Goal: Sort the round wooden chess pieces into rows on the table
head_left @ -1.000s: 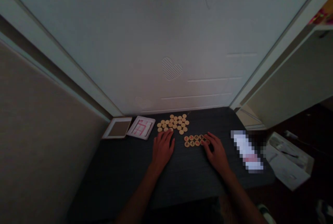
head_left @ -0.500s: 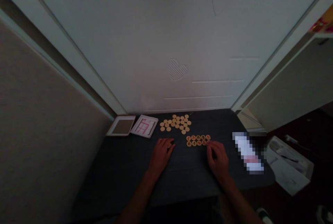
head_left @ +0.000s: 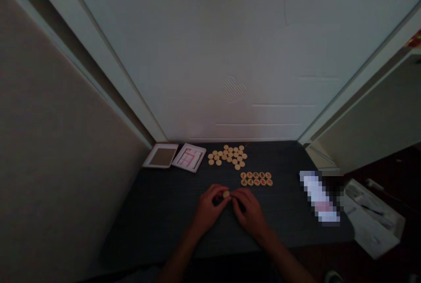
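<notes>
Just in front of me, a round wooden Chinese chess piece [head_left: 226, 194] shows its plain side. My left hand [head_left: 212, 206] pinches it between thumb and fingers. From the other side, my right hand [head_left: 249, 210] meets it with thumb and fingertips closed at its right edge. Beyond my right hand lie several face-up Chinese chess pieces [head_left: 256, 178] in two even rows, with red and dark characters. Farther back is a loose cluster of plain-side-up pieces [head_left: 230, 153].
A shallow open box [head_left: 147, 160] and a white lid with red lines [head_left: 190, 157] lie at the dark table's [head_left: 158, 213] back left. A pixelated bright object [head_left: 317, 197] is at the right. Beyond the table's right edge sits a white box [head_left: 375, 217]. A white panel [head_left: 197, 55] rises behind.
My right hand has left the end of the lower row and come left to my left hand. My left hand has moved nearer, and the piece in it now shows. The view has shifted slightly.
</notes>
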Available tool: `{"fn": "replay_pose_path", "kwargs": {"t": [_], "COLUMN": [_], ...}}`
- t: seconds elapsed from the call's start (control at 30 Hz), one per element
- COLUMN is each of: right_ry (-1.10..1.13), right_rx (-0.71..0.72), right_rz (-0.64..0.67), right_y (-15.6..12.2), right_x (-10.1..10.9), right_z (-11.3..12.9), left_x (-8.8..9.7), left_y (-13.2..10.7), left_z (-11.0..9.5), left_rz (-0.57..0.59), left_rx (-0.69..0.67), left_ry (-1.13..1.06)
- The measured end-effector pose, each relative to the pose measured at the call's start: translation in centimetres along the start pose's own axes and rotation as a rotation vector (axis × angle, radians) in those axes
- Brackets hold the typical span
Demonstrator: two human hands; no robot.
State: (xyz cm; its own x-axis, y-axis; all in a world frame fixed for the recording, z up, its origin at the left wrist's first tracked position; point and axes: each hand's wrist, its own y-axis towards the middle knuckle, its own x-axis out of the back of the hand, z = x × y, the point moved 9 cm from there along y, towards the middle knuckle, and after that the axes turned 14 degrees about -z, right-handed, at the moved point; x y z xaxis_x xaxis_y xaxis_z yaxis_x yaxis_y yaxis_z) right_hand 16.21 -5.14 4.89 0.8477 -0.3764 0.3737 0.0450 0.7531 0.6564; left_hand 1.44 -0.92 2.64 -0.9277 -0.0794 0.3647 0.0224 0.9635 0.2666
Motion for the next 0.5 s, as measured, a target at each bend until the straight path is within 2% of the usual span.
{"fn": "replay_pose_path", "kwargs": {"t": [0.1, 0.2, 0.33, 0.5], "right_ry": [0.008, -0.011, -0.033, -0.04], "right_rx": [0.004, -0.003, -0.01, -0.015], "right_rz": [0.006, 0.004, 0.016, 0.002], "right_y": [-0.3, -0.5, -0.7, -0.8], "right_x": [-0.2, 0.0, -0.1, -0.1], "right_z": [-0.1, -0.5, -1.0, -1.3], "left_x": [-0.8, -1.6, -1.9, -2.0], "left_y": [-0.1, -0.2, -0.2, -0.4], "left_z": [0.4, 0.4, 0.2, 0.1], "left_rz": [0.005, 0.042, 0.058, 0.052], "left_rx": [0.17, 0.253, 0.28, 0.253], "left_ry": [-0.184, -0.275, -0.297, -0.288]}}
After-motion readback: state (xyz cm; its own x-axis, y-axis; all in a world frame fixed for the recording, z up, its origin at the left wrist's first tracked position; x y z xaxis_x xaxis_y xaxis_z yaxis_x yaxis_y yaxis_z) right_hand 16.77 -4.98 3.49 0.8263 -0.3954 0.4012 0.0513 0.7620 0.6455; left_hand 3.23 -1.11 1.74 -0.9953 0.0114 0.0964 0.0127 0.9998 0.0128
